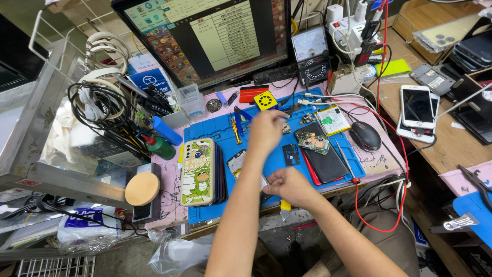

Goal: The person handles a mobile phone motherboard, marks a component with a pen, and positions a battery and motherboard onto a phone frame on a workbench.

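Right hand [289, 184] fisted; left hand [265, 129] over blue mat [215, 134].

Mat [225, 205] lying on surface [451, 149], monitor [205, 36] standing behind it. Phone case [197, 172] sitting at mat's left, circuit board [313, 142] resting on phone [325, 164] at right. Mouse [365, 136] sitting right of mat, meter [311, 54] right of monitor.

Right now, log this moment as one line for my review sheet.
left hand: reaching over blue mat, blurred, grip unclear | right hand: closed at mat's front edge | circuit board: lying on dark phone
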